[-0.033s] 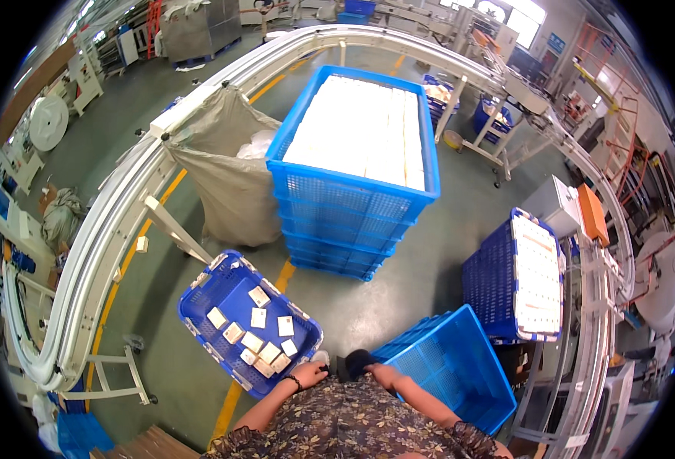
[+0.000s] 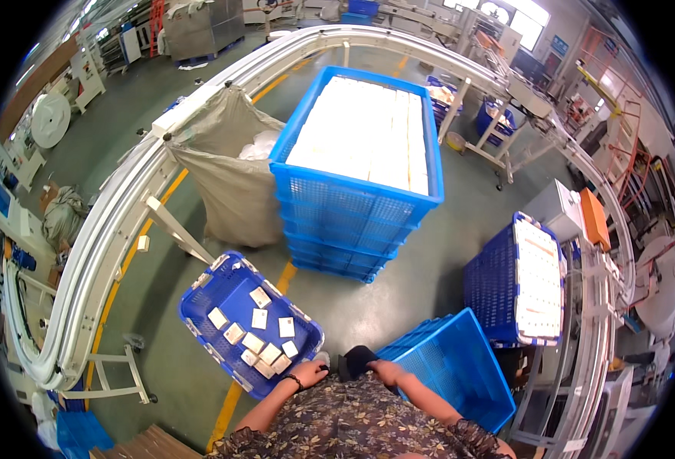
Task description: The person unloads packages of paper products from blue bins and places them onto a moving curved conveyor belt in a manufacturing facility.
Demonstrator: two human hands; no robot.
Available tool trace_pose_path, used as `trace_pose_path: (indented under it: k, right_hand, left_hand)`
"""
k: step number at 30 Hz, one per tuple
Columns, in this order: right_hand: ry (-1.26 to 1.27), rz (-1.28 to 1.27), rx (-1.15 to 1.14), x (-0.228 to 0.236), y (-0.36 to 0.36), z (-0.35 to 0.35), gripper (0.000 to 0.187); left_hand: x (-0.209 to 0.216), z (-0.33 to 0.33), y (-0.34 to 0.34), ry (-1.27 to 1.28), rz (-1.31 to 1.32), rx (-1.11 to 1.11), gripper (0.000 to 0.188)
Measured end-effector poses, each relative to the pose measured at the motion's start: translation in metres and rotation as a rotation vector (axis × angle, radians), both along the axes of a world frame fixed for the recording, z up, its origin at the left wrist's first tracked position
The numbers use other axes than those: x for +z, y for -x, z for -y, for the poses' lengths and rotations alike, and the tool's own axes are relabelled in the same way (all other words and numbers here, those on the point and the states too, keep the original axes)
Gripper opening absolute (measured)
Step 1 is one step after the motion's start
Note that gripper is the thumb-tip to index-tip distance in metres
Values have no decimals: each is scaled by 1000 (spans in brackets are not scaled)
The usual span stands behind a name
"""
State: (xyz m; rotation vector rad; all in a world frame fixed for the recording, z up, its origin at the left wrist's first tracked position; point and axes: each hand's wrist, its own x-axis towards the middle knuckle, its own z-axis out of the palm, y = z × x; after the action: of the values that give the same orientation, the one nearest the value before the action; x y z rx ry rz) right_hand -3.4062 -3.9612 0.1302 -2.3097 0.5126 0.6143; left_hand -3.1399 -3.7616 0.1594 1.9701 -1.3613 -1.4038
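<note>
Where a curved white conveyor point(image 2: 115, 229) rings the grey factory floor point(image 2: 421, 275), the left hand point(image 2: 309, 373) rests at the rim of a blue crate point(image 2: 200, 310) of small packets; the right hand point(image 2: 387, 372) seems curled, its fingers' grip unclear, beside an empty blue crate point(image 2: 460, 367).

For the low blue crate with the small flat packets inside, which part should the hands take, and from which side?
Probably the near rim of the low blue crate, from the person's side. Its walls are low and open-topped, the packets lie flat inside, and the left hand is already beside that corner.
</note>
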Motion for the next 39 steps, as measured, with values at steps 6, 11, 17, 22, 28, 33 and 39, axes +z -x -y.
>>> trace_pose_path:
  k: [6, 11, 17, 22, 28, 33, 39]
  right_hand:
    - [34, -168, 121, 10, -61, 148, 49]
    - [61, -272, 144, -40, -101, 221, 47]
    - [72, -296, 55, -153, -133, 250, 45]
    - [34, -248, 136, -217, -173, 202, 39]
    - [-34, -195, 40, -244, -204, 89, 36]
    - [-40, -288, 286, -278, -196, -1, 35]
    - [-100, -278, 515, -276, -197, -64, 30]
  left_hand:
    - [-30, 32, -37, 80, 46, 425, 46]
    - [-52, 36, -13, 20, 55, 803, 37]
    - [-58, 32, 51, -136, -37, 814, 42]
    - [-86, -21, 99, -344, -248, 775, 49]
    - [-98, -108, 106, -358, -201, 911, 44]
    - [-111, -218, 125, -427, -123, 1228, 39]
    - [-123, -280, 151, -587, -114, 1460, 33]
